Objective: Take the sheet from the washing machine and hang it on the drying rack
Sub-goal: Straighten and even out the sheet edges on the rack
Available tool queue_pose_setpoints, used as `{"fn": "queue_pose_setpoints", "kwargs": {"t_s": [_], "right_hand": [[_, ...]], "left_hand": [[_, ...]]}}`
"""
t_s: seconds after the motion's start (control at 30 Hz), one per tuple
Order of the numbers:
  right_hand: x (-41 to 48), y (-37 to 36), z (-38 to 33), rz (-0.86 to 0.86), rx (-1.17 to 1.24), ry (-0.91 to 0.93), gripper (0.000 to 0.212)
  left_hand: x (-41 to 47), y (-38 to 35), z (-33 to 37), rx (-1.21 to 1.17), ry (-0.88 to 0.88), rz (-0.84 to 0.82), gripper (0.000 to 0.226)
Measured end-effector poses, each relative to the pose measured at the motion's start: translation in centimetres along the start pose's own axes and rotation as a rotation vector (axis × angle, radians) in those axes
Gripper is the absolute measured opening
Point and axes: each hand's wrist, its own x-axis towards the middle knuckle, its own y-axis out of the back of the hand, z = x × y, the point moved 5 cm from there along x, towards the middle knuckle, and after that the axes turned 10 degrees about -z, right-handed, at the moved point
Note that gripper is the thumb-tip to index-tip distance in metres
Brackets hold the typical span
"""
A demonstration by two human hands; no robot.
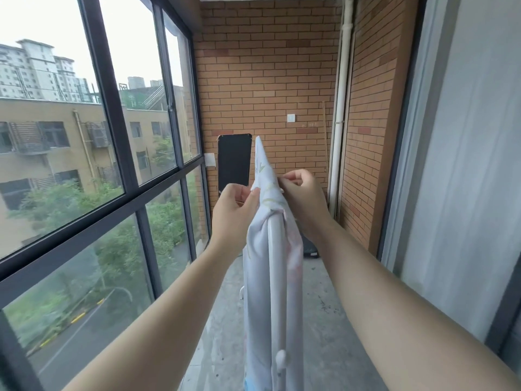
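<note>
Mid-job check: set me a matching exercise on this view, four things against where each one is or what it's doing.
Things:
1. sheet
2. left hand
3. black panel
4. white pipe

Places or states:
A. stands against the brick wall, beyond the hands
B. draped over the white rack rail
C. runs up the wall's right corner
D. pinches the fabric on the window side

Pairs: 1-B, 2-D, 3-A, 4-C
</note>
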Motion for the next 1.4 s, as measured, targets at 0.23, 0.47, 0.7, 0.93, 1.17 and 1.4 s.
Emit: {"fn": "queue_pose_setpoints", "kwargs": {"t_s": [0.23,0.47,0.7,0.93,1.17,1.4], "right_hand": [[-5.4,0.6,-0.7,-0.033,0.034,0.053,0.018],[-11.7,1.4,-1.4,-0.221,0.053,0.218,0.017],[-15.2,1.4,-1.7,0.034,-0.441,0.257,0.02],[-15.5,2.7,-4.3,0.226,-0.774,0.203,0.024],[-18.3,1.5,-6.6,0.309,-1.111,0.353,0.024],[-18.3,0.3,-6.7,0.247,-1.082,0.397,0.011]], "left_hand": [[-5.6,0.7,1.2,-0.168,0.039,-0.022,0.034],[-10.6,1.7,3.7,-0.123,-0.108,-0.044,0.051],[-13.4,3.1,4.6,0.207,-0.201,0.038,0.012],[-11.4,6.8,6.6,0.69,-0.261,0.024,0.022],[-14.7,5.7,8.8,0.826,-0.466,0.115,0.033],[-13.1,3.7,8.4,0.696,-0.242,0.019,0.053]]}}
